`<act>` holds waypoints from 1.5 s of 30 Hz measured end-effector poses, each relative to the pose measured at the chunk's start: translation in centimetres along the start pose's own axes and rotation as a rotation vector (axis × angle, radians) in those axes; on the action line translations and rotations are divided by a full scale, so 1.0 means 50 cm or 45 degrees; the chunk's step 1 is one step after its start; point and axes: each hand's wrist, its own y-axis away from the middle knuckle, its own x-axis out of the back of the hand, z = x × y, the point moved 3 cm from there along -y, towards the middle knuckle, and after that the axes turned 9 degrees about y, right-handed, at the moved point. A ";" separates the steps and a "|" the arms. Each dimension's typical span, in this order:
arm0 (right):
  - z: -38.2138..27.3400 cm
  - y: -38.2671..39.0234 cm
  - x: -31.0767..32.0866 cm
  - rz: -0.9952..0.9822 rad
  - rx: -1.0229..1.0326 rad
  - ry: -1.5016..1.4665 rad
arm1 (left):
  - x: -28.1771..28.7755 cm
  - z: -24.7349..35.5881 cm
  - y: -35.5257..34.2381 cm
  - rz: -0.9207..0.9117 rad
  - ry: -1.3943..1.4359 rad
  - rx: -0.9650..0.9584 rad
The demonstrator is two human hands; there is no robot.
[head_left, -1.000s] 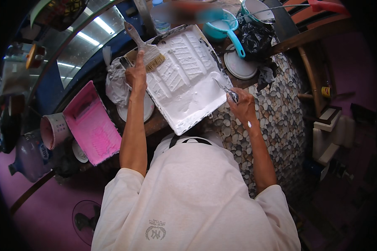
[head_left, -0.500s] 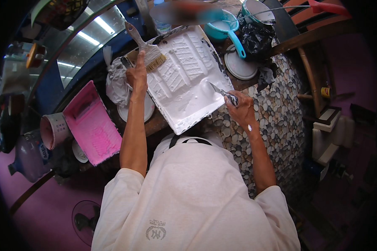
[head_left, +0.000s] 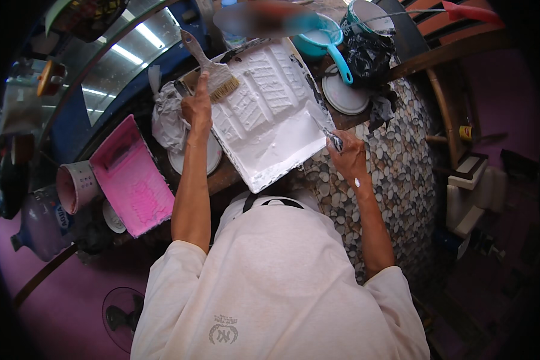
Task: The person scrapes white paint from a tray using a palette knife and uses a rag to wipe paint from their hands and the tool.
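A paint tray (head_left: 264, 156) coated in thick white paint lies in front of me, turned at an angle. My left hand (head_left: 198, 109) is closed at its left edge, the index finger stretched against a wide paintbrush (head_left: 219, 73). The brush rests across that edge, bristles over the tray and wooden handle pointing away. My right hand (head_left: 347, 151) grips a paint-smeared putty knife (head_left: 335, 141) at the tray's right edge. Its blade reaches into the white paint at the tray's deeper near end. A white paint spot marks my right wrist.
To the left sit a pink-painted tray (head_left: 132, 198), a pinkish pot (head_left: 75, 187) and a crumpled white bag (head_left: 169, 117). A turquoise dipper (head_left: 318, 45), a paint bucket (head_left: 369, 18), a black plastic bag (head_left: 366, 57) and a white lid (head_left: 345, 96) stand at the far right. A pebble-patterned surface (head_left: 390, 180) spreads right.
The putty knife has shifted slightly right and its blade has turned toward the tray's right edge. The paint mound by the blade looks flatter. My left hand and the paintbrush have hardly moved.
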 end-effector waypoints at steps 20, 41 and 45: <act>0.000 0.013 0.000 -0.058 -0.053 -0.044 | 0.000 -0.015 -0.015 -0.006 0.007 -0.001; -0.031 0.021 0.008 -0.042 -0.158 -0.145 | -0.003 -0.016 -0.007 -0.018 0.113 -0.044; -0.007 0.033 -0.008 0.150 -0.011 0.107 | -0.004 -0.020 -0.013 -0.030 0.105 -0.031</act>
